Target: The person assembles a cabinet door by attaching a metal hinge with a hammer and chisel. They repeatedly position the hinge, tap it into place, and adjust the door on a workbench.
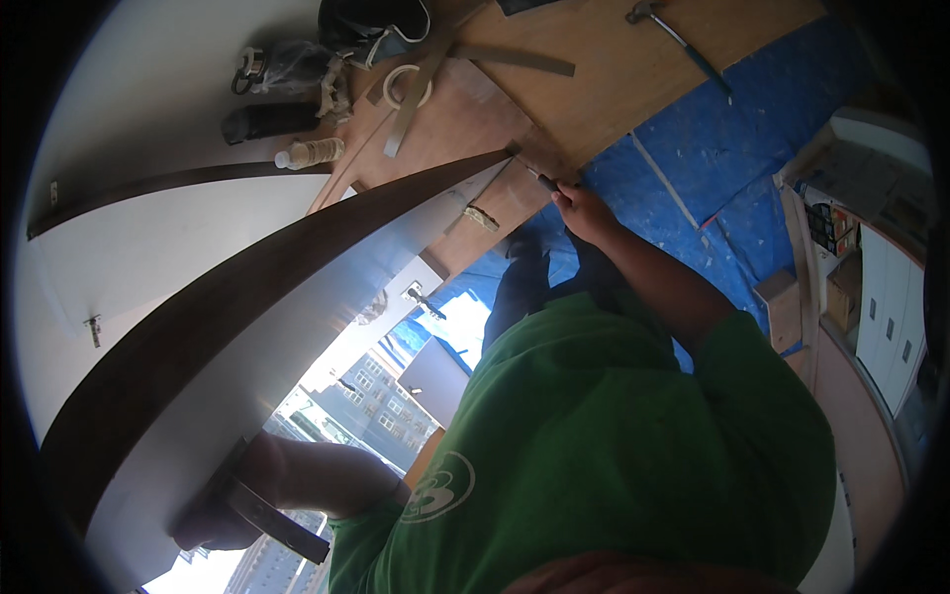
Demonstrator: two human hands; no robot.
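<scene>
A long white panel (341,302) with a dark brown edge (247,262) runs slantwise from the lower left to the upper middle. My right hand (586,211) is closed around a slim tool with a dark handle (547,183), whose thin end points at the panel's far tip. I cannot make out what kind of tool it is. At the lower left my left hand (223,510) lies against the near end of the panel, its fingers lost in shadow. Beside its wrist a short dark strip (282,525) sticks out.
Brown boarding at the top holds a tape roll (426,87), loose strips (515,60), a bottle (312,152) and a black bag (371,25). A hammer (683,49) lies near blue sheeting (683,178). A white drawer unit (888,312) stands right; bright windows (371,396) show lower left.
</scene>
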